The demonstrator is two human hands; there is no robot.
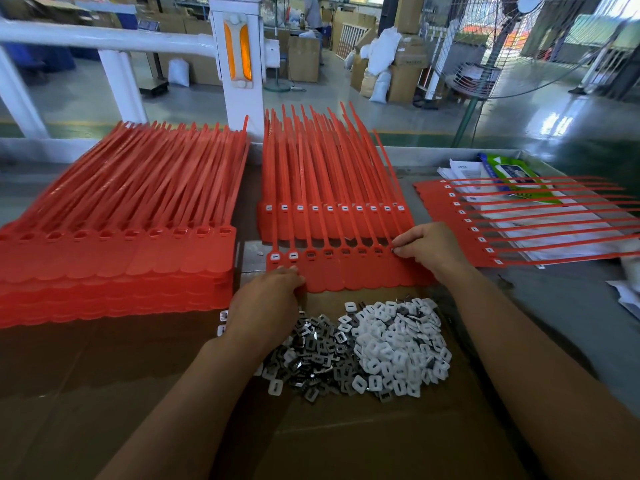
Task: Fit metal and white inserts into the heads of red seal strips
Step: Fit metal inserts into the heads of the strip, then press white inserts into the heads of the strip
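Your R hand (429, 247) is pinching a small insert (393, 250) at the rightmost head of the front red strip sheet (360, 273). L hand (266, 299), fingers curled, is gripping its near edge; insert piles (381, 344) are lying just below.

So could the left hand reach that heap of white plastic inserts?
Probably yes. The left hand rests on the red seal strip sheet, and the heap of white plastic inserts lies uncovered nearby, with only flat grey metal inserts between.

Print on papers (462, 172), green packet (512, 177): illegible.
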